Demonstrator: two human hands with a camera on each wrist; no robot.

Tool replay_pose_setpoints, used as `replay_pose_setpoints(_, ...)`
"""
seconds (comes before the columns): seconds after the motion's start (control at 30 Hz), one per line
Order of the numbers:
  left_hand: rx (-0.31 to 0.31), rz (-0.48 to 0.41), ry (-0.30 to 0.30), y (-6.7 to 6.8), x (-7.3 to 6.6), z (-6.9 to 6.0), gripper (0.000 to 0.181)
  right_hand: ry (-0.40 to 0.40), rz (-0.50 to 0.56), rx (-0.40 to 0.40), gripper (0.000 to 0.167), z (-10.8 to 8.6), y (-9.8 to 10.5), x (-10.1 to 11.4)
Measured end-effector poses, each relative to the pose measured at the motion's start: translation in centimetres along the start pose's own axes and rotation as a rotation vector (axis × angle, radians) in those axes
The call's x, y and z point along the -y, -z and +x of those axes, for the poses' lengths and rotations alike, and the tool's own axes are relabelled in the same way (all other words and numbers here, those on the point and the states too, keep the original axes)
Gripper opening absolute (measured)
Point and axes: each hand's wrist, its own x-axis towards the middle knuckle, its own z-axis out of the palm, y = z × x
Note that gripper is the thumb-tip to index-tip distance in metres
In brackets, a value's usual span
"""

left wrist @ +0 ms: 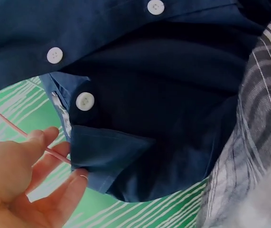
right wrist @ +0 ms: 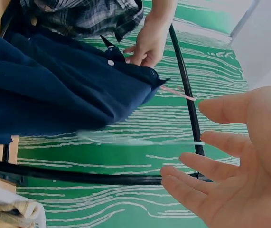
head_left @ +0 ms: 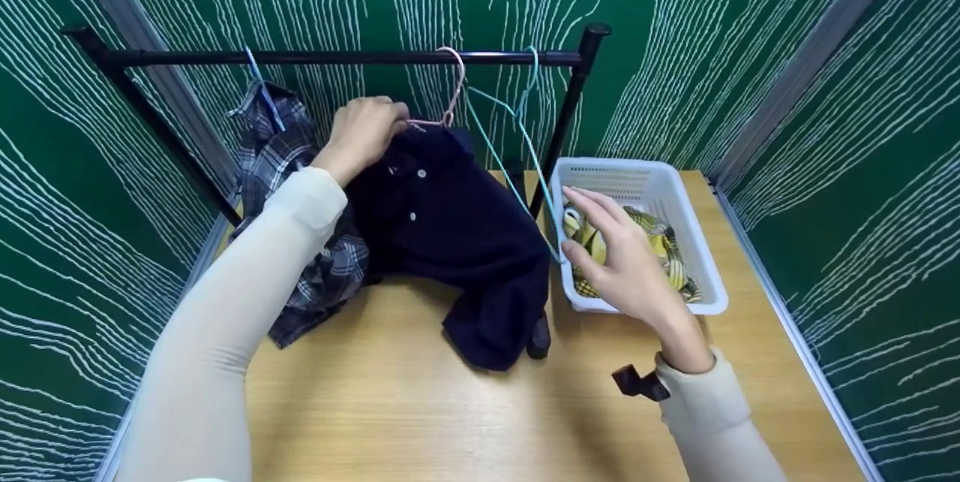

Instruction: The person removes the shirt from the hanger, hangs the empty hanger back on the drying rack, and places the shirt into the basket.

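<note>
A navy buttoned shirt (head_left: 457,204) hangs from a pink wire hanger (head_left: 452,84) hooked over the black rail. My left hand (head_left: 367,129) is at the shirt's collar, and its thumb and fingers pinch the pink hanger wire (left wrist: 12,124) beside the cloth. White buttons (left wrist: 85,101) run down the shirt front. My right hand (head_left: 626,264) is in the air over the near left part of the white basket (head_left: 701,242), fingers extended and holding nothing. In the right wrist view its fingers (right wrist: 220,109) are spread, apart from the shirt.
The black rail (head_left: 337,58) also carries a plaid shirt (head_left: 285,137) on a blue hanger (head_left: 264,91) at left and a bare turquoise hanger (head_left: 517,114) at right. Yellow checked cloth (head_left: 660,242) lies in the basket. Everything stands on a wooden table (head_left: 420,422) between green walls.
</note>
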Motion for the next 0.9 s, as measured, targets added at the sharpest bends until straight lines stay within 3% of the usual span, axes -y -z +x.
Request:
replay_pose_setpoints(0.3,-0.112,-0.014,-0.023,-0.5,0.3,-0.1,0.023,0.005,0.009,0.004,0.063,1.0,-0.4,0.0)
replay_pose_setpoints(0.63,-0.286,-0.062,-0.024,0.2,-0.5,-0.2,0.026,0.021,0.000,-0.042,0.063,2.1,0.6,-0.2)
replay_pose_setpoints(0.9,-0.315,-0.103,-0.017,0.9,-1.9,-0.8,0.024,0.014,0.005,-0.047,0.061,3.1,1.2,-0.2)
